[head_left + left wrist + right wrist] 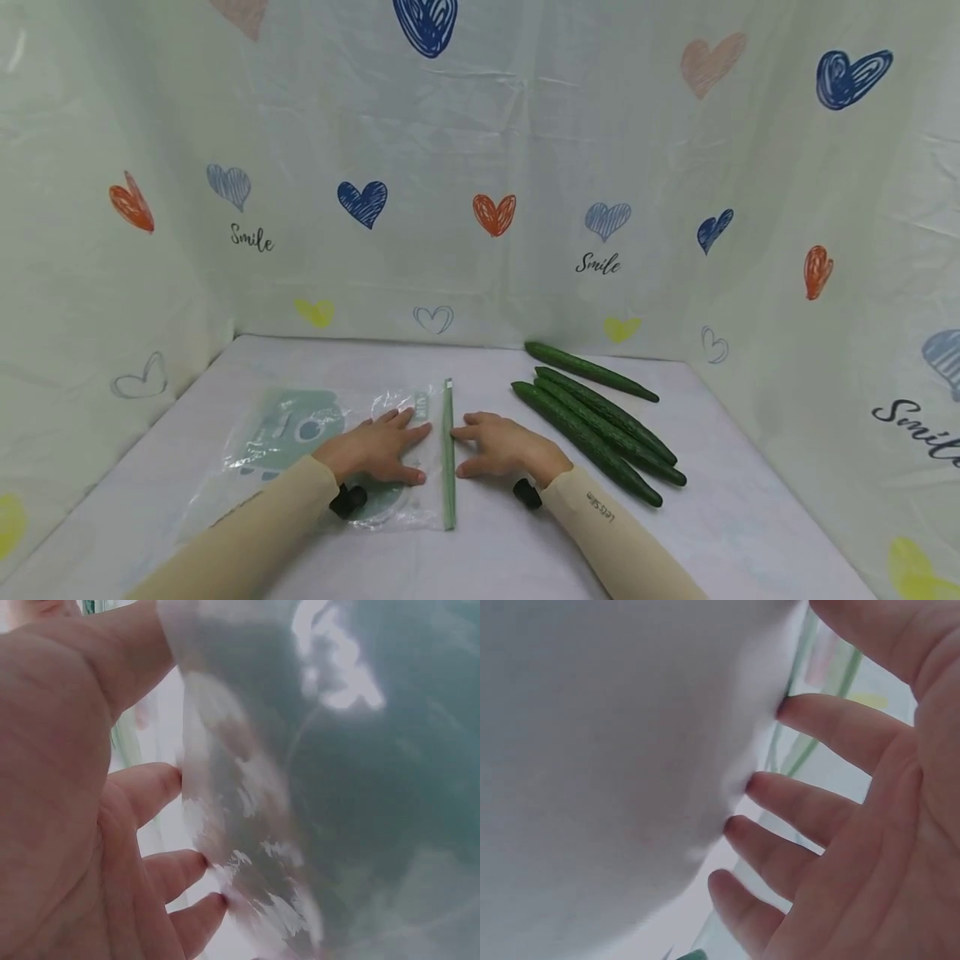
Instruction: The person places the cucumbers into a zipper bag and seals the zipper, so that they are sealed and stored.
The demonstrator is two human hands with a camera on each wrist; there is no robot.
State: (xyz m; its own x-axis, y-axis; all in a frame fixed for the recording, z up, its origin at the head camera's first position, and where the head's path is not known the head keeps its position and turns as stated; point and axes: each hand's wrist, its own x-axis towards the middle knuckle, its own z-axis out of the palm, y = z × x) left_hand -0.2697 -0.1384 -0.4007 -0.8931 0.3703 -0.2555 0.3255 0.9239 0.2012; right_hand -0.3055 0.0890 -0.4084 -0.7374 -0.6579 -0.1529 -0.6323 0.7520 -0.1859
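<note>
A clear zip bag point(405, 512) with a green cartoon print lies flat on the table, its green zip strip point(449, 492) running along the right edge. My left hand point(378, 448) rests on the bag with fingers spread, left of the strip. In the left wrist view its fingertips point(196, 860) touch the shiny plastic. My right hand point(498, 446) lies just right of the strip, fingers extended, index fingertip right at it. The right wrist view shows those fingers point(840, 724) spread, with nothing gripped.
Three cucumbers point(600, 442) lie side by side on the right of the white-covered table point(750, 533). Another cucumber point(592, 371) lies behind them. A white curtain point(450, 275) printed with hearts hangs along the back and both sides.
</note>
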